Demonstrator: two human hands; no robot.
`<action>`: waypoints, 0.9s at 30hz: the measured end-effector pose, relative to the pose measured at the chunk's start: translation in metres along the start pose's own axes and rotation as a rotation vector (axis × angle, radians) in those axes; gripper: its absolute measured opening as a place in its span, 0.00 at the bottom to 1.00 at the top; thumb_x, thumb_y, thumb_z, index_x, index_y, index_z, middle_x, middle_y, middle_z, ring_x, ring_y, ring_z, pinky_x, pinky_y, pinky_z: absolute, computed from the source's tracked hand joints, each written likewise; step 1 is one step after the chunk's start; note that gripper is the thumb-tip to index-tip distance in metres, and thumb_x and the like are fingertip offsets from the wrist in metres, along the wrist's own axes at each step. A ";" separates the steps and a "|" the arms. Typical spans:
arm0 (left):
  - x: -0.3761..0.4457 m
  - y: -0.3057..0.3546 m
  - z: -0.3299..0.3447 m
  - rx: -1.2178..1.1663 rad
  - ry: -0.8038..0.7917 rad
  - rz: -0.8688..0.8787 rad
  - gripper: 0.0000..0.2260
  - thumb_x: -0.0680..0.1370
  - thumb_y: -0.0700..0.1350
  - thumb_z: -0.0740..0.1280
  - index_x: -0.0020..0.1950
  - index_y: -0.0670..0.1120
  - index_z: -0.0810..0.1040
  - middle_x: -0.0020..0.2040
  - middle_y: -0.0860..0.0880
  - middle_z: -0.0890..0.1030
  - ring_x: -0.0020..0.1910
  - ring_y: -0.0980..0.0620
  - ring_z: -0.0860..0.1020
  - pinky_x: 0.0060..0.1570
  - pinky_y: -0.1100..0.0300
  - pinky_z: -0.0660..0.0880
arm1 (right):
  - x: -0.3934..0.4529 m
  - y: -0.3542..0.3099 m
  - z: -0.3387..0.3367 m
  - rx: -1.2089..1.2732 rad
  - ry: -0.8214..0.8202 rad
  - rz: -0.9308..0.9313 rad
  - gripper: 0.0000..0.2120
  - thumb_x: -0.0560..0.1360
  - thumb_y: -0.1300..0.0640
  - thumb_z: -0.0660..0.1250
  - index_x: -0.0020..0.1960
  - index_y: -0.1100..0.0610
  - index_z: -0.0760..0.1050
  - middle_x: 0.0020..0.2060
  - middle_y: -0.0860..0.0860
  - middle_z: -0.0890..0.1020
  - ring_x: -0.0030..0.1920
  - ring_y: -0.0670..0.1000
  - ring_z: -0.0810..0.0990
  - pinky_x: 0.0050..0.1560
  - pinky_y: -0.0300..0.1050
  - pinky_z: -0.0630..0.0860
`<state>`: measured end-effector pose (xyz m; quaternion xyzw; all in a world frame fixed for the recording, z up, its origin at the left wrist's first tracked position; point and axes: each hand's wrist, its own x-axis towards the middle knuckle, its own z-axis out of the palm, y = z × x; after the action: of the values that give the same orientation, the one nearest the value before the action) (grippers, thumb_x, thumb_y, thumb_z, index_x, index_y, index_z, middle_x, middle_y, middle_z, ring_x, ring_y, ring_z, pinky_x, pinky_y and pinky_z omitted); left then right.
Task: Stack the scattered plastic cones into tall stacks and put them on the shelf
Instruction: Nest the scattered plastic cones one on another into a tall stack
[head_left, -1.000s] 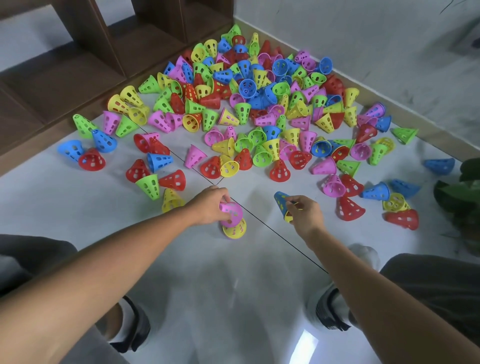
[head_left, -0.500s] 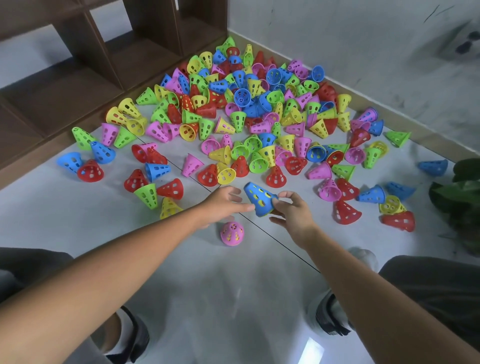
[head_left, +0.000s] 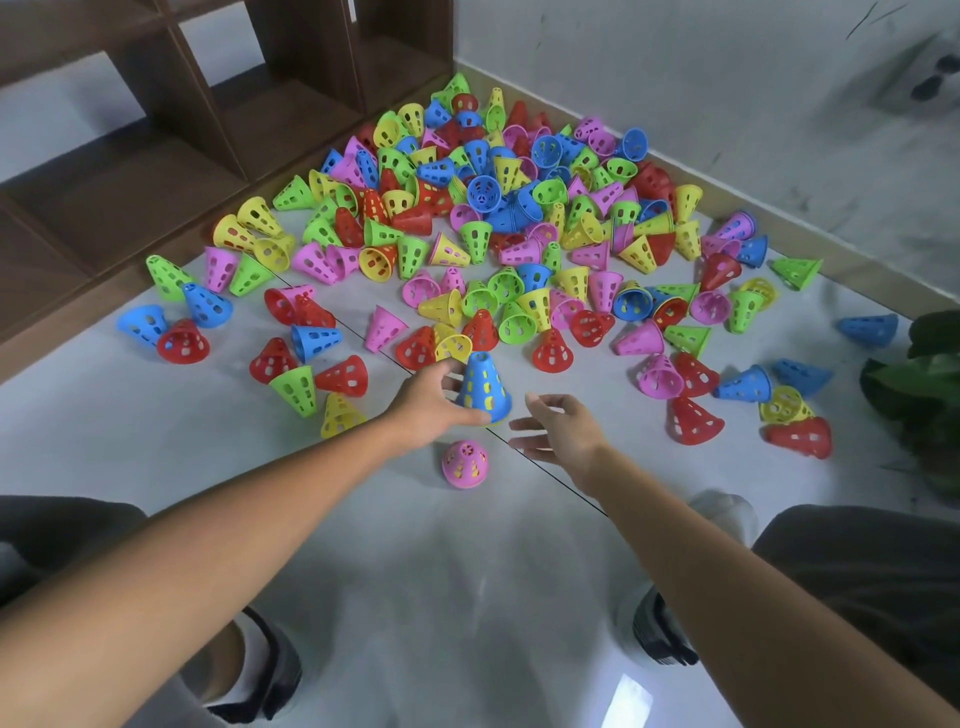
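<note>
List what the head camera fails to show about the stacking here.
- Cones in the pile by the wall: those underneath are covered by others, so no count.
- Blue cone: whether the left hand grips it; its far side is hidden.
- Shelf: top cut off by the frame.

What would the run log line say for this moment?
left hand: grips upright blue cone | right hand: open, beside it | pink cone: upright on floor | shelf: no stacks

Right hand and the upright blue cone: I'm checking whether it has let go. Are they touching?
Apart. The head view shows bare floor between the open right hand and the blue cone, which the left hand holds.
</note>
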<state>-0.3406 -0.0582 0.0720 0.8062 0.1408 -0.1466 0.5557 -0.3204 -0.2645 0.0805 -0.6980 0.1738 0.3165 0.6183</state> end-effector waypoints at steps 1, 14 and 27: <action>0.000 -0.005 -0.003 0.063 -0.004 -0.004 0.31 0.56 0.54 0.81 0.57 0.54 0.79 0.53 0.51 0.84 0.50 0.51 0.84 0.54 0.54 0.80 | 0.002 0.005 -0.002 -0.067 0.031 0.014 0.16 0.81 0.47 0.65 0.61 0.57 0.68 0.49 0.56 0.86 0.40 0.54 0.85 0.54 0.53 0.80; -0.009 -0.064 0.022 0.405 -0.089 -0.007 0.24 0.68 0.41 0.78 0.62 0.50 0.77 0.59 0.52 0.82 0.59 0.51 0.80 0.57 0.58 0.75 | 0.013 0.029 -0.013 -0.248 0.099 0.065 0.12 0.79 0.51 0.65 0.60 0.55 0.72 0.50 0.53 0.85 0.40 0.52 0.84 0.46 0.46 0.77; 0.021 -0.062 -0.026 0.411 0.049 -0.004 0.13 0.74 0.45 0.76 0.56 0.51 0.79 0.56 0.51 0.82 0.54 0.50 0.80 0.57 0.56 0.77 | 0.051 0.013 -0.007 -0.287 0.070 0.032 0.11 0.79 0.55 0.67 0.60 0.57 0.74 0.50 0.55 0.85 0.37 0.51 0.83 0.41 0.44 0.76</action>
<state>-0.3437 -0.0110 0.0193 0.9057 0.1230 -0.1539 0.3754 -0.2891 -0.2663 0.0371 -0.7869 0.1596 0.3235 0.5007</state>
